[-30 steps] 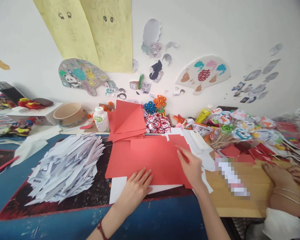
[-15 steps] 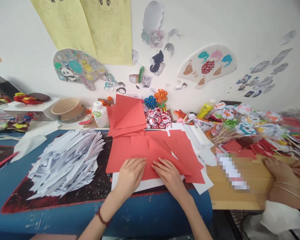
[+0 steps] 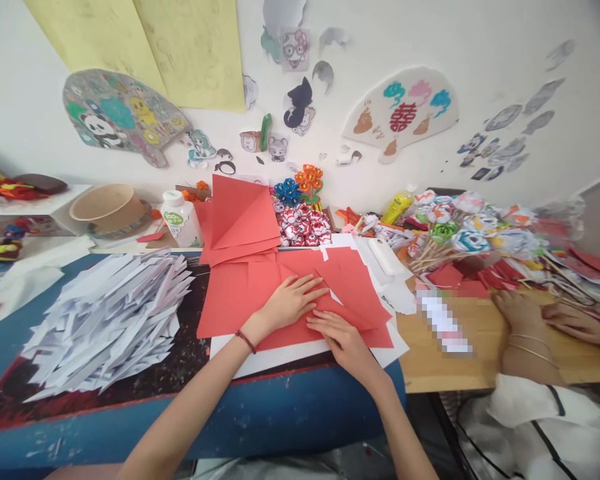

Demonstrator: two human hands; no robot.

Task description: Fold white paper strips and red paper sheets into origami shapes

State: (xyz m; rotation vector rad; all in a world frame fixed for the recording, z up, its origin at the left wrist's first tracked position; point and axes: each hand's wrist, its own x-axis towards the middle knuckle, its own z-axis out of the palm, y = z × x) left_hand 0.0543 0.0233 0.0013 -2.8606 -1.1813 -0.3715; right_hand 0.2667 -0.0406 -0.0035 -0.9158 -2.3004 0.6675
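Observation:
Several sheets of red paper [image 3: 225, 303] lie overlapping in front of me, on top of white paper [image 3: 260, 363]. My left hand [image 3: 293, 303] rests flat on the red paper, fingers stretched to the right. Just below its fingertips, my right hand [image 3: 337, 333] lies on a red sheet with its fingers out and close together. The sheet under my hands looks folded, its edge slanting to the right. Behind it stands a stack of folded red paper [image 3: 245, 217]. Neither hand is gripping anything.
A heap of folded white paper strips [image 3: 115, 320] lies left on a dark mat. A white bottle [image 3: 181, 220] and a beige bowl [image 3: 107, 207] stand behind. Paper flowers [image 3: 473, 227] on sticks lie right, near another person's hands [image 3: 523, 317] on a wooden table [image 3: 480, 373].
My left hand has moved right across the red paper, close to my right hand. The right hand stays on the paper with little change. The view has shifted slightly.

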